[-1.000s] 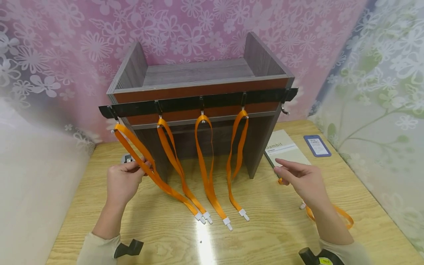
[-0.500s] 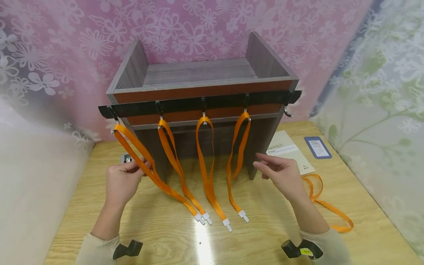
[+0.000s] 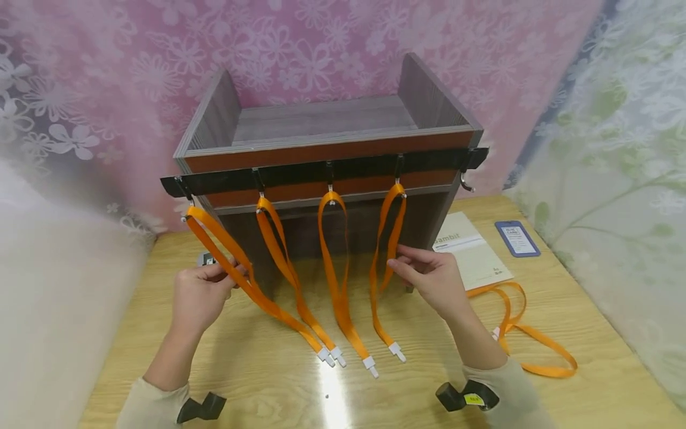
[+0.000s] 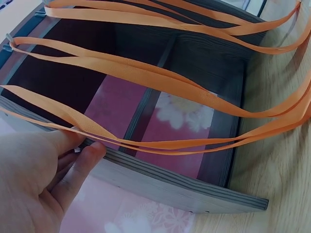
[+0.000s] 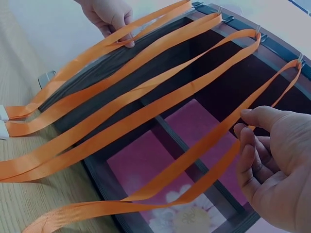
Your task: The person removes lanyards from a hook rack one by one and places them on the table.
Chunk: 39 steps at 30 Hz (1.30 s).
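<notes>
Several orange lanyards with white clips hang from hooks on a black strip (image 3: 295, 171). My left hand (image 3: 200, 292) pinches a band of the leftmost lanyard (image 3: 220, 232) below its hook, beside the shelf's side panel in the left wrist view. At the rightmost hanging lanyard (image 3: 377, 304), my right hand (image 3: 434, 280) has thumb and forefinger around one band, the other fingers curled. Two more lanyards, a left-middle one (image 3: 276, 238) and a right-middle one (image 3: 333, 268), hang between the hands. Their clips lie on the table.
The strip runs across a grey wooden shelf unit (image 3: 327, 119). Its rightmost hook (image 3: 467, 183) holds nothing. A loose orange lanyard (image 3: 541, 336), a notebook (image 3: 477, 259) and a blue card holder (image 3: 517, 238) lie at the right on the table (image 3: 257, 387).
My right hand has moved left, from beside the notebook to the rightmost hanging lanyard, uncovering the loose lanyard on the table. My left hand stays at the leftmost one.
</notes>
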Tool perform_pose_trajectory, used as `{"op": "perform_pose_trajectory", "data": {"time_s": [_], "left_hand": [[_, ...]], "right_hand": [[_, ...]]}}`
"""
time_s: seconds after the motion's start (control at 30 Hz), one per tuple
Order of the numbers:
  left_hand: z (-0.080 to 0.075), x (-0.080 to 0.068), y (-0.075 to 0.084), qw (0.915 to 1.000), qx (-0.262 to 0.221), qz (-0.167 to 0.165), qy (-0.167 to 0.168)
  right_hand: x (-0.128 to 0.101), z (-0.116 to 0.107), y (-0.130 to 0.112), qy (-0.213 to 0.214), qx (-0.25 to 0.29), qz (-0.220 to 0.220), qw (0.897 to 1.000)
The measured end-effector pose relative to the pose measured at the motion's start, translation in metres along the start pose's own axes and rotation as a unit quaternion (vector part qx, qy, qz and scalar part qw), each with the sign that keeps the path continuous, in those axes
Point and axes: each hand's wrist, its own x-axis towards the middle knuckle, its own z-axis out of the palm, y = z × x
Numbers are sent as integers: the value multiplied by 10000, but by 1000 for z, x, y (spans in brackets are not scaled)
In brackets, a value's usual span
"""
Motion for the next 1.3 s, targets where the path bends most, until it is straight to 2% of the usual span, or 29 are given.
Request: {"op": "perform_pose_trajectory", "data": {"time_s": [0.1,0.23,0.43,0.63,0.8,0.97,1.17,1.3], "left_hand": [[1,-2,0,9998,-108,-92,110],[2,-3,0,9996,-229,-24,189],[5,-6,0,9998,-101,-104,98],[9,-2,2,9996,-251,82,108],[7,-5,1,9989,-242,209,347],[9,-5,3,9971,-101,472,590],[10,-6,3,9964,-203,552,606],[10,-7,0,9963,-236,511,657]], "right_hand": [[2,3,-1,-20,49,-32,10000],[4,7,-5,133,50,-118,9998],[5,17,-10,325,89,-270,9991],[11,22,-12,532,138,-205,9983],[14,31,-15,626,41,-179,9979],[17,34,-17,809,-182,-284,9962],[16,36,-14,723,-204,-256,9968],[16,36,-15,525,-172,-418,9976]]}}
